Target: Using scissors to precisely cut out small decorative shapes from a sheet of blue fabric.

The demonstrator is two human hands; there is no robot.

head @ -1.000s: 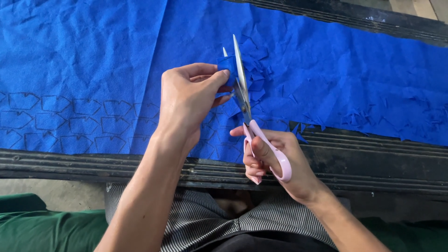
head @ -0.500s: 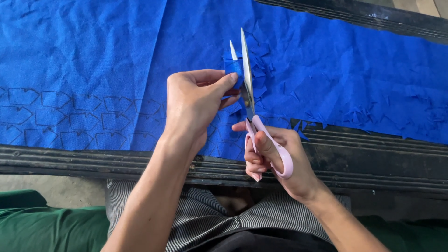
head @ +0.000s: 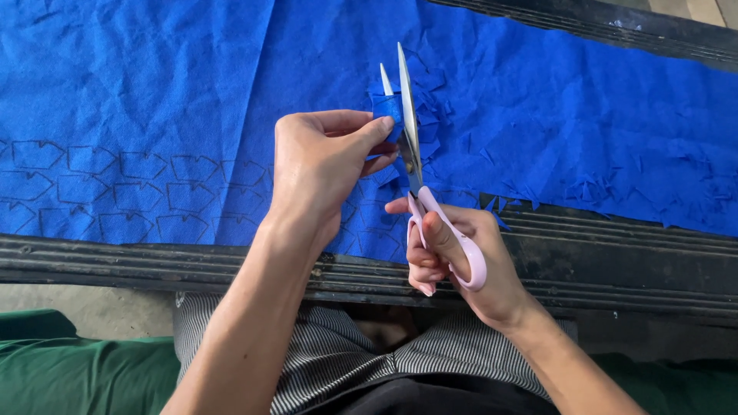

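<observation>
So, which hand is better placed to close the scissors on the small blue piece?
The right hand: its fingers sit in the pink handles of the scissors. The left hand only pinches the small blue piece.
</observation>
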